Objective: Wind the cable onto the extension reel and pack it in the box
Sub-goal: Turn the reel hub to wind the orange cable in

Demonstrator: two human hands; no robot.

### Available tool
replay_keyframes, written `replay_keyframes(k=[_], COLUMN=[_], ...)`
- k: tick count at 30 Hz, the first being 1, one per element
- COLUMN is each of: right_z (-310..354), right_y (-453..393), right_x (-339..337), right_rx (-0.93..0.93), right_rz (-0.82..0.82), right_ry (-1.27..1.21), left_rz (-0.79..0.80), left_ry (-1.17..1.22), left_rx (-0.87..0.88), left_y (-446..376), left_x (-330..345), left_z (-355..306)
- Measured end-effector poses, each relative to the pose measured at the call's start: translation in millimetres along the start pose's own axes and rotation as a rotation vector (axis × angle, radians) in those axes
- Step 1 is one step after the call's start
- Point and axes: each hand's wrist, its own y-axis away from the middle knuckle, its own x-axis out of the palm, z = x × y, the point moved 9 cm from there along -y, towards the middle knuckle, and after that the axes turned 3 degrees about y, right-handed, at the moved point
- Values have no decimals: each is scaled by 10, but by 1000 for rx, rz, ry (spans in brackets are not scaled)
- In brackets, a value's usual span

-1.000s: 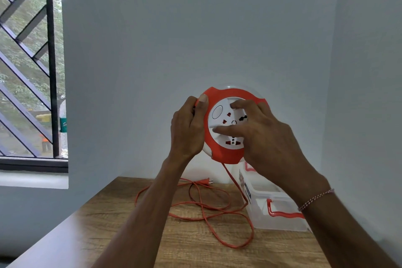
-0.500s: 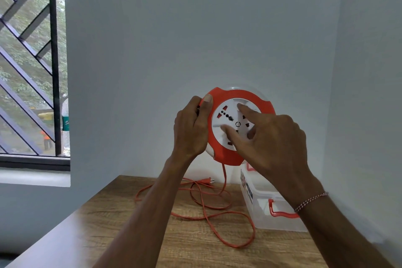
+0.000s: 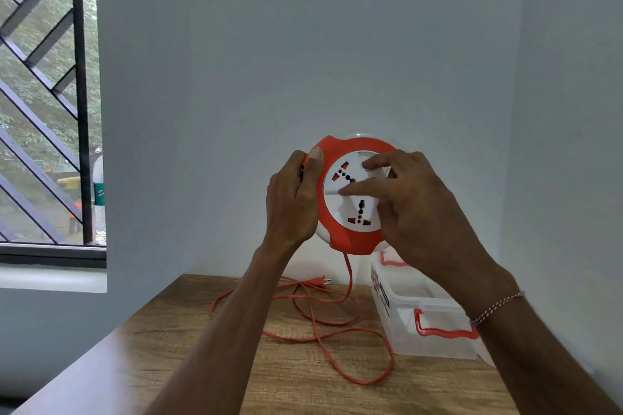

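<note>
Between both hands (image 3: 354,205): reel (image 3: 350,239)

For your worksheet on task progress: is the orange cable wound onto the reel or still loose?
Mostly loose: the cable lies in loops on the table, plug included.

left hand (image 3: 292,202): raised, fingers curled in a grip | right hand (image 3: 409,209): raised, fingers spread, pressing

reel (image 3: 350,209) rt side behind hand (image 3: 418,212)
</note>
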Motion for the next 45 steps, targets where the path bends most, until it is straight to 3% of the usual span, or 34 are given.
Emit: replay_keyframes(k=[4, 14, 20, 28, 36, 45], right_z=[75, -41, -116, -32, 100, 29], right_y=[41, 108, 88, 40, 33, 58], right_x=[180, 22, 11, -107, 130, 132], right_rx=[-5, 114, 239, 84, 5, 73], right_rz=[168, -67, -79, -131, 147, 65], right_ry=[200, 168, 14, 33, 167, 166], left_rz=[9, 4, 13, -2, -7, 2], left_ry=[-6, -10, -30, -19, -19, -42], left_rx=[8, 42, 39, 29, 47, 64], left_y=[9, 1, -10, -7, -9, 4], left_x=[19, 17, 16, -1, 6, 32], left_z=[-7, -14, -7, -5, -20, -12])
